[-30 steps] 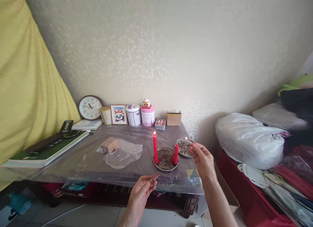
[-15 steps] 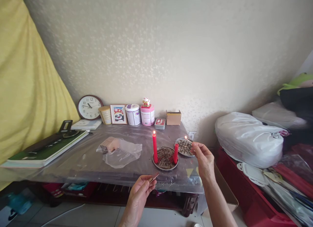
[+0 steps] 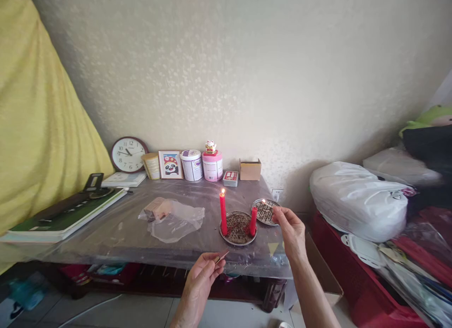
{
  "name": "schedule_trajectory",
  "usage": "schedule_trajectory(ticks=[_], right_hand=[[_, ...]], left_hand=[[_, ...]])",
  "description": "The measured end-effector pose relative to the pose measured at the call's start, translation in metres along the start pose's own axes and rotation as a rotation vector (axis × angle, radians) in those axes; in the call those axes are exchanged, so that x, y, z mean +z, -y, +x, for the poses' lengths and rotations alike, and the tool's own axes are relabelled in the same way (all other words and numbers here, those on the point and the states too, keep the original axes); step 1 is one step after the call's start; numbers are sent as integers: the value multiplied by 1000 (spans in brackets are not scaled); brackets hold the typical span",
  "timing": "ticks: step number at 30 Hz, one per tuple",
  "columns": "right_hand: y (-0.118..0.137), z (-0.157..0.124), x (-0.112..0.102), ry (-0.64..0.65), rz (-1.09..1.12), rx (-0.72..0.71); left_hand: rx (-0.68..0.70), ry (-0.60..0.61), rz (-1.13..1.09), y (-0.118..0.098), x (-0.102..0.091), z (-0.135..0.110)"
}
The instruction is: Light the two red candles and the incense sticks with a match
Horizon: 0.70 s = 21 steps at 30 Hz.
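A burning match (image 3: 267,206) held at centre frame, just right of a short unlit red candle (image 3: 253,221); small matchbox (image 3: 221,258) below.

Soft, even daylight fills the room, brightest on the pale wall (image 3: 247,73). Focus is sharp centrally (edges bow with wide-angle distortion), and deep shadow sits beneath the table (image 3: 116,243).

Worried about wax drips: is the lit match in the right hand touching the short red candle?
Apart. The head view shows the lit match in the right hand right of the short red candle, with tray showing between.
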State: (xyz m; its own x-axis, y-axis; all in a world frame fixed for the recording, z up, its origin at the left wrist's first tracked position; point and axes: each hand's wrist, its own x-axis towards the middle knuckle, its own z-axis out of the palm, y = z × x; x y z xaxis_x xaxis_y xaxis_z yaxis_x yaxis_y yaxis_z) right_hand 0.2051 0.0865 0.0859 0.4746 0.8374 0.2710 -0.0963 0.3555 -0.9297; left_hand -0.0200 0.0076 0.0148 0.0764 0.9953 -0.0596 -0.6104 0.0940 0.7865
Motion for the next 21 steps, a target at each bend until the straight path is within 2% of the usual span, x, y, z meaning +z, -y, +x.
schedule_trajectory(ticks=[12, 21], right_hand=[[10, -11, 6, 25, -81, 26], [8, -12, 8, 48, -87, 28]], left_hand=[[-7, -12, -16, -2, 2, -2], [-6, -8, -17, -3, 3, -2]])
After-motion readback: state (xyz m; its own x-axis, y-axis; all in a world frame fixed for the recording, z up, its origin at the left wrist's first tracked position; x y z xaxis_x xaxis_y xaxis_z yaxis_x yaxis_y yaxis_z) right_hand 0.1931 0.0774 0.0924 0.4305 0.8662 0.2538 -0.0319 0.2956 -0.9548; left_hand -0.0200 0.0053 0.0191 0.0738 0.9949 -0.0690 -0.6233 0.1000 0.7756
